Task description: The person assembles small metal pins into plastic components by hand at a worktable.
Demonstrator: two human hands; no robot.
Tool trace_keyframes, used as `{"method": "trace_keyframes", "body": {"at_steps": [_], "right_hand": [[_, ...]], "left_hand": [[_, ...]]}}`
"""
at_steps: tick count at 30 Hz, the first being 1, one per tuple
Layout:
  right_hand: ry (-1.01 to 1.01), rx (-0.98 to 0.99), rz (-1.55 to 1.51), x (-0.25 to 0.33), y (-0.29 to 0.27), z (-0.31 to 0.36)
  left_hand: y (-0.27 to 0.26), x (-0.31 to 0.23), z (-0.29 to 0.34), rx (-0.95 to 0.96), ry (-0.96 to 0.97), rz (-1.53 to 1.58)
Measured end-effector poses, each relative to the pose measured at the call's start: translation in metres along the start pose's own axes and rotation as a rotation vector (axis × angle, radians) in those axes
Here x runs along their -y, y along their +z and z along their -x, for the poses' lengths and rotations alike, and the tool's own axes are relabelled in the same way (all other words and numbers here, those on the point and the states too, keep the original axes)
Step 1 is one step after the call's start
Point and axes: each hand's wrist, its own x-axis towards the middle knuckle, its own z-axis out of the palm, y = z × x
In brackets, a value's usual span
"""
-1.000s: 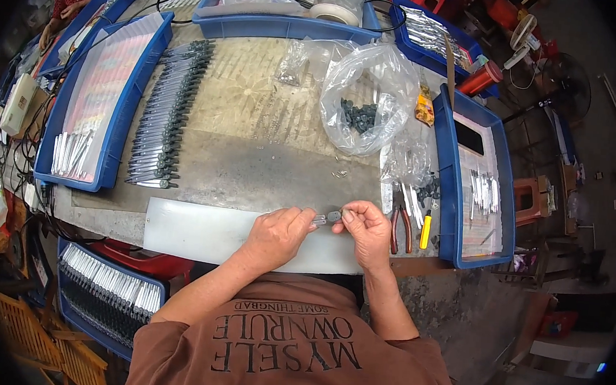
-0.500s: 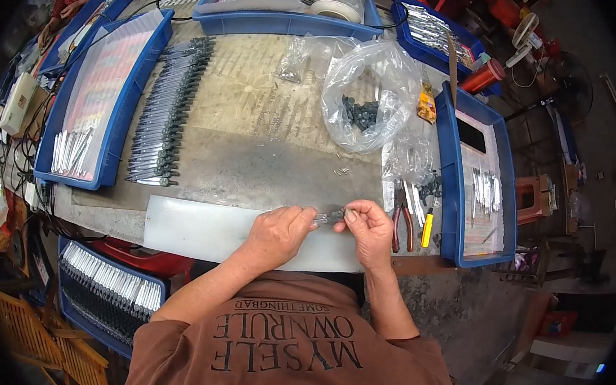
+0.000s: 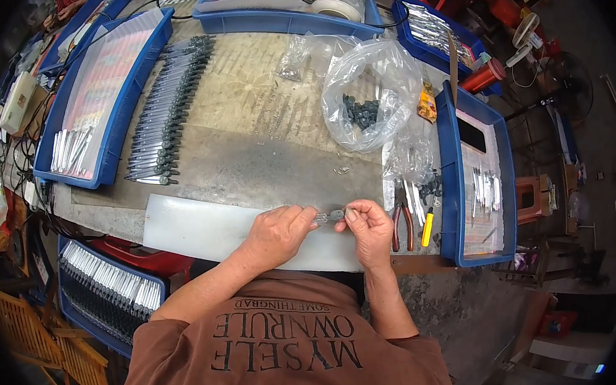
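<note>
In front of my chest, over a pale white board, my left hand is closed round a slim clear piece with a dark grey end. Most of that piece is hidden in the left palm. My right hand pinches at the tip of the dark end with thumb and forefinger; whether a smaller part sits between them I cannot make out. To the right of this hand lie pliers with dark red handles and a yellow-handled tool. Small metal bits are scattered beyond the hands.
A row of slim clear pieces with dark ends lies at left, beside a blue tray. An open plastic bag holds small dark parts. Another blue tray with a phone stands at right. A filled tray sits below the table edge.
Almost nothing differs. Both hands stay in place on the slim piece, and its dark end shows a little more clearly between them.
</note>
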Motion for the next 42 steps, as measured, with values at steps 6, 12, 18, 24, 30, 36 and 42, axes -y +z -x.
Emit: {"method": "trace_keyframes", "body": {"at_steps": [6,12,18,24,30,36,42], "right_hand": [[0.003,-0.019,0.014,-0.001,0.0,0.0],[0.044,-0.063,0.051,0.001,0.001,0.001],[0.013,-0.06,0.058,-0.003,0.002,0.002],[0.039,-0.068,0.099,-0.002,0.005,0.003],[0.027,-0.082,0.107,-0.005,0.006,0.004],[0.013,-0.107,0.087,-0.008,0.009,0.005],[0.023,-0.139,0.108,-0.007,0.014,0.007]], "left_hand": [[0.001,0.001,0.001,0.001,0.003,-0.013],[0.001,0.0,0.001,-0.001,0.012,-0.003],[0.001,-0.001,0.002,0.005,0.017,-0.019],[0.001,-0.001,0.002,0.01,0.014,-0.017],[0.002,-0.001,0.004,0.014,0.013,-0.021],[0.004,-0.001,0.005,0.019,0.005,-0.009],[0.005,0.0,0.006,0.027,-0.014,-0.019]]}}
